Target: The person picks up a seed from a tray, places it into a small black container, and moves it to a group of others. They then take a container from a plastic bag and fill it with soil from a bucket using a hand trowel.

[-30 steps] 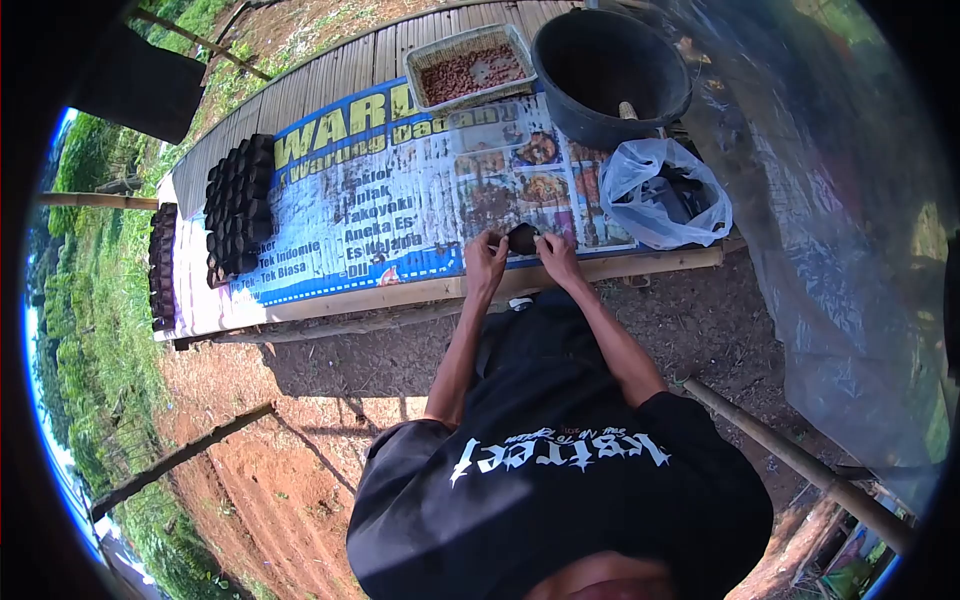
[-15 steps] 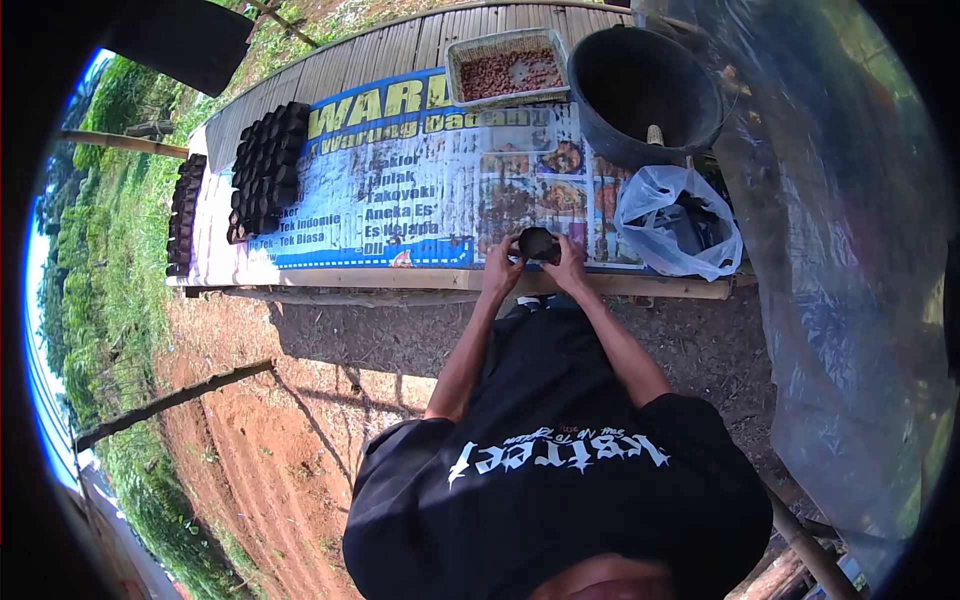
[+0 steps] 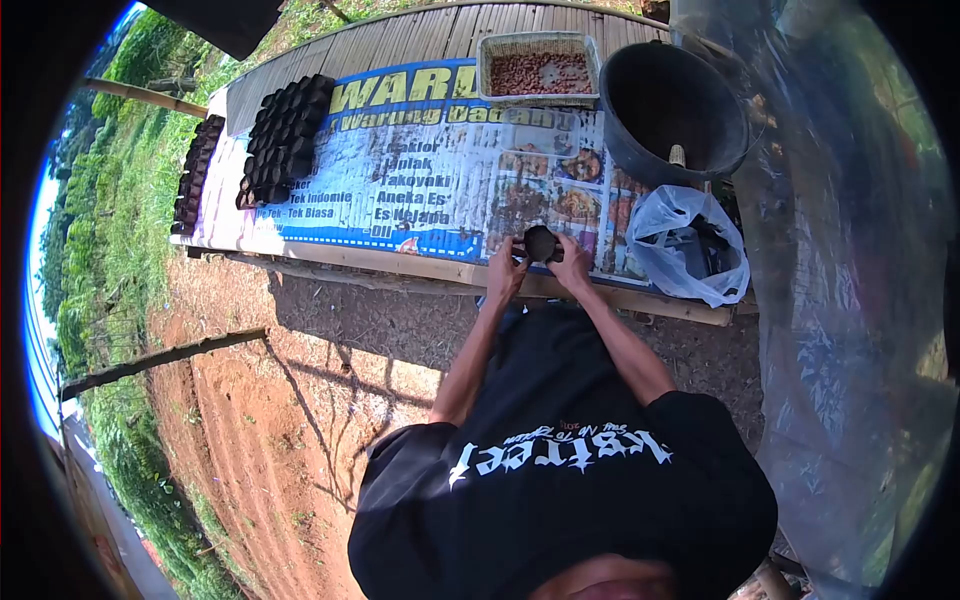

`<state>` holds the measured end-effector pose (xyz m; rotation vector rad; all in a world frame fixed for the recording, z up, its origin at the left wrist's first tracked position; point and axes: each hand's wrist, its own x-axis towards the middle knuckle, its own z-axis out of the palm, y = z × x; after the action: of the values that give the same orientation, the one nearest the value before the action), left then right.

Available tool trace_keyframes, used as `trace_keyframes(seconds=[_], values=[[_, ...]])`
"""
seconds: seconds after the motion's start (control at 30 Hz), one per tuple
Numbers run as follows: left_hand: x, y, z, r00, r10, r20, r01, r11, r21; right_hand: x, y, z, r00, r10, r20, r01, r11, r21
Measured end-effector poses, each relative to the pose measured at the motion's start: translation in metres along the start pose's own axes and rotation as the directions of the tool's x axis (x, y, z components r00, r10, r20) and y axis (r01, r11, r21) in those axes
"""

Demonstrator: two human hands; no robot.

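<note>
Dark pot (image 3: pixel 540 243): between both hands, mouth upward, near the front edge of the bench (image 3: pixel 400 262); from where I stand, I cannot tell whether it touches the banner (image 3: pixel 350 152).
Left hand (image 3: pixel 506 266): grip clamped on the pot's left side.
Right hand (image 3: pixel 571 268): grip clamped on its right side.
Tray (image 3: pixel 540 100): far side of the bench, holding reddish beans (image 3: pixel 540 75).
Bucket (image 3: pixel 638 162): just right of the tray.
Plastic bag (image 3: pixel 660 222): in front of the bucket, dark contents.
Pot block (image 3: pixel 285 140): left end, grouped in rows; single row (image 3: pixel 197 175) farther left.
</note>
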<state>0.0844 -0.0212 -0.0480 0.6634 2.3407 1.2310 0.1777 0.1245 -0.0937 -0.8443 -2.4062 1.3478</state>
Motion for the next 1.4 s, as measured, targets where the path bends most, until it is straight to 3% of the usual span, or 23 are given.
trace_keyframes(seconds=[0.2,0.43,0.6,0.7,0.77,0.87,1.0,1.1,1.4], values=[[0.007,-0.025,0.003,0.998,-0.031,0.055,0.032,0.999,-0.015,0.006,-0.004,-0.001,0.996,-0.004,0.087,0.014,0.994,-0.11],[0.031,-0.033,-0.028,0.958,0.156,0.239,-0.177,0.982,0.066,-0.003,-0.023,-0.018,0.989,0.009,0.147,0.003,0.997,-0.083],[0.068,-0.055,-0.019,0.844,0.341,0.413,-0.397,0.916,0.056,-0.008,-0.026,0.004,0.999,-0.021,-0.039,0.021,1.0,-0.008],[0.074,-0.011,-0.048,0.814,0.261,0.519,-0.311,0.95,0.01,-0.003,-0.032,0.011,0.987,-0.017,-0.161,0.015,1.0,-0.015],[0.075,0.001,-0.061,0.815,0.246,0.524,-0.294,0.956,0.009,-0.005,-0.04,0.017,0.97,-0.012,-0.243,0.015,1.0,0.013],[0.078,-0.019,-0.059,0.814,0.238,0.53,-0.258,0.965,-0.037,-0.003,-0.039,0.026,0.982,0.04,-0.184,-0.053,0.996,-0.067],[0.083,-0.033,-0.051,0.833,0.251,0.493,-0.277,0.961,-0.022,-0.002,-0.048,0.023,0.981,0.069,-0.18,-0.078,0.996,-0.044],[0.087,-0.034,-0.054,0.788,0.261,0.557,-0.226,0.965,-0.133,0.001,-0.044,0.024,0.982,0.098,-0.164,-0.108,0.992,-0.058],[0.087,-0.033,-0.047,0.857,0.328,0.397,-0.313,0.944,-0.104,0.014,-0.043,0.019,0.986,0.057,-0.157,-0.072,0.993,-0.096]])
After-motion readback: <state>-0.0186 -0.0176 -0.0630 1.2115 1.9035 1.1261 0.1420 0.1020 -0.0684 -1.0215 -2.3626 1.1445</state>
